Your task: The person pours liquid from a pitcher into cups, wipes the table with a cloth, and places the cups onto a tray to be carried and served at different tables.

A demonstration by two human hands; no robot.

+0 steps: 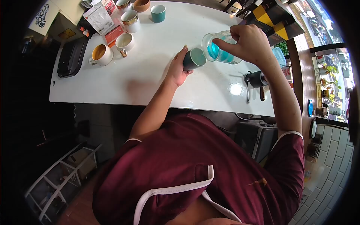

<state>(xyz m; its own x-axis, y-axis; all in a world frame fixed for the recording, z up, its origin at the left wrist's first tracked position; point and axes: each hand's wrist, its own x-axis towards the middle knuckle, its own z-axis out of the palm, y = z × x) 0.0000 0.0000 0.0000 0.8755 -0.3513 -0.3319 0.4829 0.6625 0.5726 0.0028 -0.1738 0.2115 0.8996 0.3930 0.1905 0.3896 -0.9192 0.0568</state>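
Note:
My left hand (177, 70) is wrapped round a teal cup (197, 57), tilted so that its pale inside shows. My right hand (250, 43) grips a clear ribbed glass vessel (227, 57) from above. This vessel lies tipped on its side in the air, its round mouth toward the teal cup and right at the cup's rim. Blue liquid (213, 51) shows inside the glass near that mouth. Both hands are over the white table (157, 90).
At left stand a mug with a brownish inside (99, 52), a white cup (125, 41) and a black flat device (71, 56). Farther back are another teal cup (158, 15), a white-and-gold cup (131, 22) and a pouch (99, 18). A dark cup (257, 79) and a spoon (247, 90) are at right.

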